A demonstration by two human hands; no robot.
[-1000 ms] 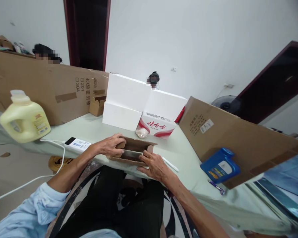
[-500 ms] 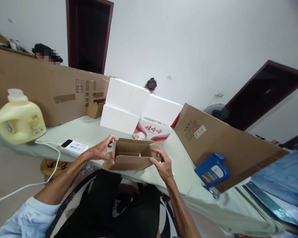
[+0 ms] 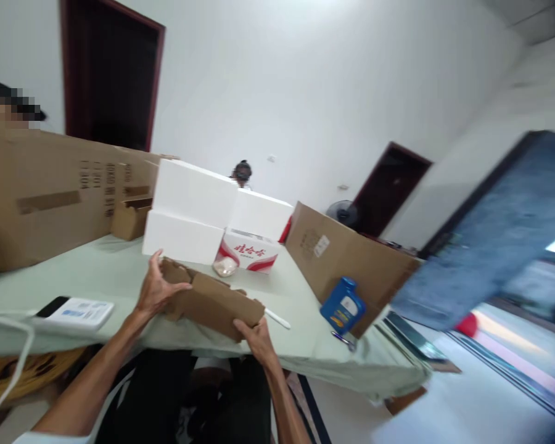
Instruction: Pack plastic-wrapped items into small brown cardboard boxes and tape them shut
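Note:
A small brown cardboard box is held above the near edge of the table, tilted so that one long side faces me. My left hand grips its left end, thumb across the near side. At the right end, my right hand is closed on the lower corner, with the thumb on the near face. The fingers behind the box are hidden. Just beyond it lie a small pale bundle and a white stick-like item on the table.
White foam blocks and a red-and-white carton stand at the back. Large cardboard sheets flank the table. A blue bottle and a pen are on the right, a white device with a cable on the left. Two people are behind.
The view has swung to the right. The box has turned in my hands, from showing its open inside to showing a long outer side. Both hands still hold its ends.

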